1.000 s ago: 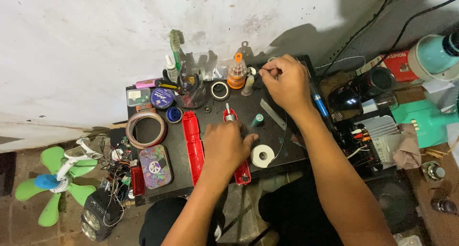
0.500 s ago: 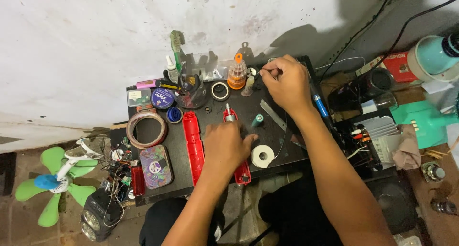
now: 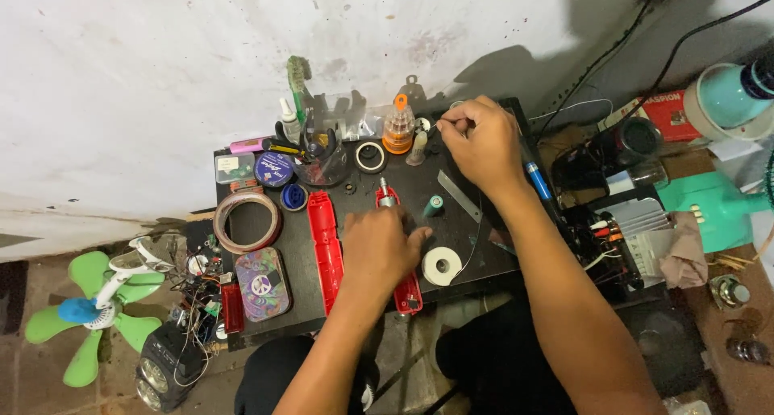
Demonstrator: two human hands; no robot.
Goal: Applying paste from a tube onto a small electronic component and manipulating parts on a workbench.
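A flat red box (image 3: 674, 114) lies far to my right; a round blue labelled tin (image 3: 274, 169) sits at the worktop's (image 3: 363, 191) back-left.

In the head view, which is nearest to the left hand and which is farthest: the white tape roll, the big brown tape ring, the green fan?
From the left hand:
1. White tape roll, just to its right on the black table.
2. Big brown tape ring, further left on the table.
3. Green fan, far left, on the floor.

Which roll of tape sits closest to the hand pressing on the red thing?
The small white roll, just beside the left hand; the big brownish roll lies farther off, past the red case half.
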